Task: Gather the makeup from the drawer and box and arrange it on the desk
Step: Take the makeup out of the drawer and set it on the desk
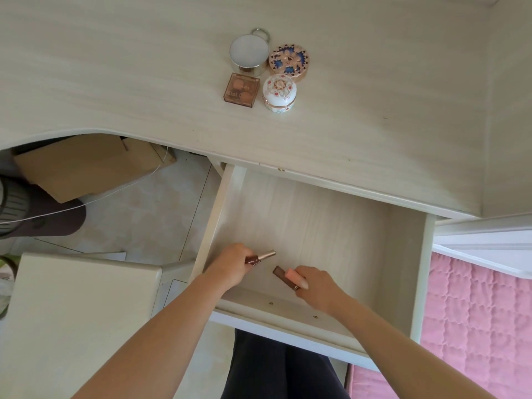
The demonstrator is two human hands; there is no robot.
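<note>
L hand: my left hand (pixel 230 266) is curled round the near end of a slim brown tube with a gold cap (pixel 260 257). The gold end sticks out to the far right of my fist.
R hand: my right hand (pixel 316 286) pinches a brown stick with a peach-pink part (pixel 288 276) between thumb and fingers. Can't tell if it's one piece or two.
Where: both are inside the open pale-wood drawer (pixel 316 226), in its near-left part. Can't tell whether they're lifted or touching the floor.
Handling (est.): light, stiff, smooth shells, so prob. slippery. They'd roll if laid on their side. Caps may pull off, so take the barrel mid-length, not the cap end.
Goal surface: pale wood-grain desk (pixel 115 67), beyond the drawer on the far side.
Already on desk: four pcs close together.
- round silver tin with white lid (pixel 249 53), far left
- round gold compact with blue floral lid (pixel 288 62), far right
- square brown see-through palette (pixel 241 90), near left
- white domed floral jar (pixel 278 92), near right
Fragile (est.): the jar looks like porcelain. Set the tubes beside it and don't bump it.
In the way: the desk edge overhangs the drawer's far end, so I need to lift up first, then go over.
Around:
- brown cardboard box (pixel 86 168) under the desk, far left; can't tell if it's the task's box
- thin white cord (pixel 115 194) across the floor
- pink quilted cover (pixel 475 312), right
</note>
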